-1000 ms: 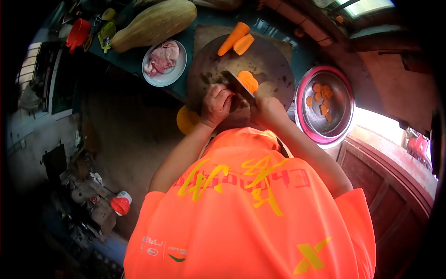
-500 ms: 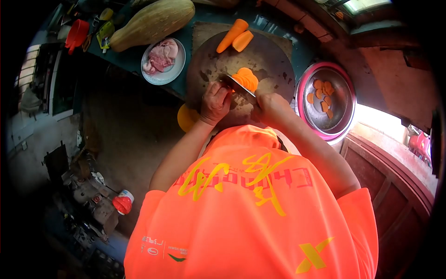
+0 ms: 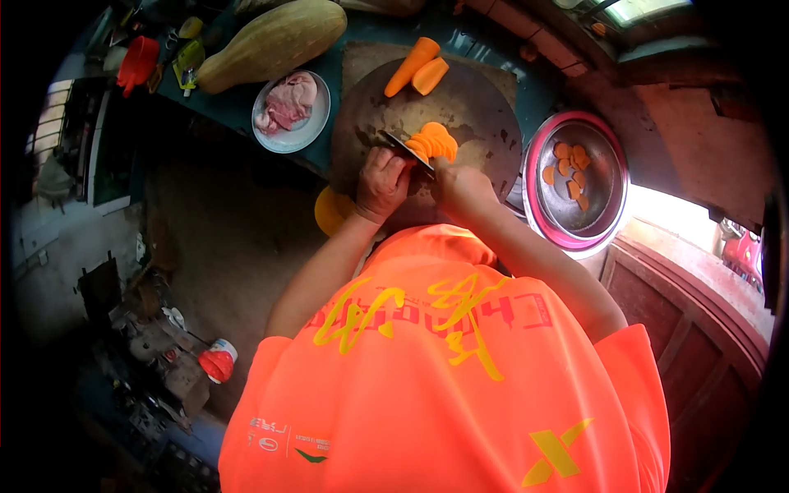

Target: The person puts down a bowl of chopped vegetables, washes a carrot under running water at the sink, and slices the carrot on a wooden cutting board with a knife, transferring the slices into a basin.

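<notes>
My right hand is closed around the handle of a knife, whose blade slants across the round chopping board. My left hand has its fingers curled close against the near side of the blade. What lies under those fingers is hidden. Just beyond the blade, a fanned pile of thin carrot slices rests on the board. Toward the board's far edge lie a larger carrot piece and a shorter cut carrot piece, side by side.
Left of the board, a white plate carries raw meat. A long squash lies behind it, with a red plastic scoop further left. To the right, a metal bowl inside a pink-rimmed basin contains several orange pieces.
My right hand and the knife have shifted a little left and toward me. More of the carrot slices now shows beyond the blade. My left hand stays nearly in place.
</notes>
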Demonstrator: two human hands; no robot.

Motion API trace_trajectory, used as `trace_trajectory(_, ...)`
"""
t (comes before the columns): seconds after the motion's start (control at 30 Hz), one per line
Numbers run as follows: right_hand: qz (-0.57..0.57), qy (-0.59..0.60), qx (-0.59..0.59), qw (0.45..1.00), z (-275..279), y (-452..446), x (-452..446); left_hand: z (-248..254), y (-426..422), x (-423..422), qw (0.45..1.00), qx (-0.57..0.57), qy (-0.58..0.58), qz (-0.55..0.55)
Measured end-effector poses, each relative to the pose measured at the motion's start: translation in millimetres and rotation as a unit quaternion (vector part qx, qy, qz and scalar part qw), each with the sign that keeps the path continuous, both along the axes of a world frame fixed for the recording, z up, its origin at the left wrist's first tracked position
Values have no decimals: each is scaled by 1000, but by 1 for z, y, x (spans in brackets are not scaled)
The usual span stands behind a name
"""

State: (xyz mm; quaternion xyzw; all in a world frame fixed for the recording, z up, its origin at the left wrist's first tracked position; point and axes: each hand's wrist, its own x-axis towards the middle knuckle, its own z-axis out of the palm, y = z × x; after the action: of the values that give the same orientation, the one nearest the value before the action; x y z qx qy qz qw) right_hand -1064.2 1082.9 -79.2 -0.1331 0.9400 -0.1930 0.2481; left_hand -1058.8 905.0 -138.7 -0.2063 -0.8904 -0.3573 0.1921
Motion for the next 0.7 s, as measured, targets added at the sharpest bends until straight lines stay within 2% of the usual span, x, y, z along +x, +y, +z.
trace_trajectory(0.03, -2, 0, 0, 1000, 0, 3, 0, 0, 0, -1, 1000, 0, 0, -2)
trace_trajectory(0.1, -16, 12, -79, 997, -1, 17, -2, -2, 2, -4, 999, 21, 32, -12)
trace_trajectory(0.3, -74, -3, -127, 989, 14, 34, 2, -5, 2, -2, 999, 31, 17, -5)
trace_trajectory(0.43, -72, 10, -112, 991, 20, 37, 2, -4, 2, -3, 999, 42, 17, -1)
trace_trajectory(0.53, -106, -10, -151, 983, 28, 39, 6, -3, 1, -4, 998, 45, 19, 32)
trace_trajectory(0.7, -102, -31, -153, 982, 18, 41, 19, -2, 1, -3, 998, 1, 14, 58)
